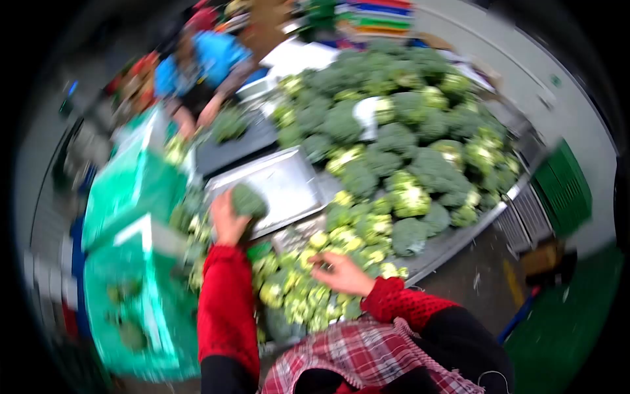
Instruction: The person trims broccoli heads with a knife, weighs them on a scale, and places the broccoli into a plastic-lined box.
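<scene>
My left hand [228,220] is closed around a broccoli head [249,201] at the near left corner of a shiny metal tray [302,152]. My right hand [344,274] hovers over a heap of broccoli trimmings [307,299], its fingers curled together. A small dark spot shows between those fingers, too blurred to name. Pale green stalk pieces and leaves lie below and in front of both hands.
A large pile of broccoli heads [420,144] covers the metal table [453,246]. Green plastic bags [134,203] stand at left. Across the table, a person in blue [216,56] reaches toward broccoli beside a dark scale-like plate [236,150]. A green crate [563,187] stands right.
</scene>
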Action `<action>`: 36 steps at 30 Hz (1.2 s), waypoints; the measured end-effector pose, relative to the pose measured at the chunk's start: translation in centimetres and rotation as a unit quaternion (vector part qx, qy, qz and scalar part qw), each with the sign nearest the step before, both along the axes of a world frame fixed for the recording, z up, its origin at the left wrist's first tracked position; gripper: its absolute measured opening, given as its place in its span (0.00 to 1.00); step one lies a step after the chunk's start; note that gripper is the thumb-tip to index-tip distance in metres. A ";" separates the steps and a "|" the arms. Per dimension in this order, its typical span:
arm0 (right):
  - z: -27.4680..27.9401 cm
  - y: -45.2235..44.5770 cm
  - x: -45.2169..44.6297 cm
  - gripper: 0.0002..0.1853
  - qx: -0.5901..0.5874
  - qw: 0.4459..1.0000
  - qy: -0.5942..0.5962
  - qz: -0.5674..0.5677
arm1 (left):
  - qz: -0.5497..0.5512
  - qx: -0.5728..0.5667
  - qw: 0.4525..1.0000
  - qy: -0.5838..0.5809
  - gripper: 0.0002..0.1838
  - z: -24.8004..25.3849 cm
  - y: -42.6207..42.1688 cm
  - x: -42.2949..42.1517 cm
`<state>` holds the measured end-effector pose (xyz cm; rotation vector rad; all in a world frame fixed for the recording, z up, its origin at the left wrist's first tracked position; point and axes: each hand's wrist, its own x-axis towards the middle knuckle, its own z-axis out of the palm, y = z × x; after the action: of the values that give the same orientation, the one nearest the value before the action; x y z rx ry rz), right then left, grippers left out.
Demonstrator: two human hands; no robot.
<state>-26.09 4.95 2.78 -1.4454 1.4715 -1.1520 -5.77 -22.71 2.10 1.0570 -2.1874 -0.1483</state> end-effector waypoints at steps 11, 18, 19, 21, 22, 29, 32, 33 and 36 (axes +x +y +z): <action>3.7 1.6 -12.3 0.32 -0.038 0.844 -0.507 -0.169 | -0.341 -0.096 0.935 0.012 0.44 10.8 16.0 -18.8; 10.3 0.1 -28.9 0.28 -0.178 0.756 -0.561 -0.287 | -0.343 -0.069 0.937 0.010 0.35 11.3 15.7 -19.0; 12.4 -1.8 -31.2 0.29 -0.210 0.750 -0.483 -0.400 | -0.321 -0.054 0.945 -0.012 0.33 10.2 15.3 -17.6; 14.0 -5.0 -37.6 0.30 -0.240 0.794 -0.222 -0.513 | -0.248 -0.051 0.967 -0.011 0.30 9.3 14.3 -14.8; 14.0 -6.9 -41.3 0.34 -0.209 0.820 -0.080 -0.527 | -0.197 -0.068 0.977 -0.042 0.29 9.3 13.5 -12.6; 7.3 -9.9 -59.6 0.39 -0.084 0.757 0.382 -0.523 | 0.206 -0.127 0.965 -0.097 0.25 15.0 8.4 10.2; 5.3 -7.6 -64.6 0.35 -0.120 0.709 0.521 -0.460 | 0.380 -0.087 0.901 -0.192 0.25 16.7 9.7 22.1; 5.6 -7.5 -61.0 0.35 -0.146 0.746 0.446 -0.473 | 0.437 -0.073 0.867 -0.225 0.25 16.6 10.0 26.6; 5.7 -5.5 -49.0 0.25 -0.150 0.789 0.353 -0.480 | 0.577 0.095 0.781 -0.221 0.26 14.7 11.1 38.4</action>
<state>-75.11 -0.51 8.44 -1.4035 2.8803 -1.5432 32.65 -11.58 16.76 2.5439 -1.4799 0.4958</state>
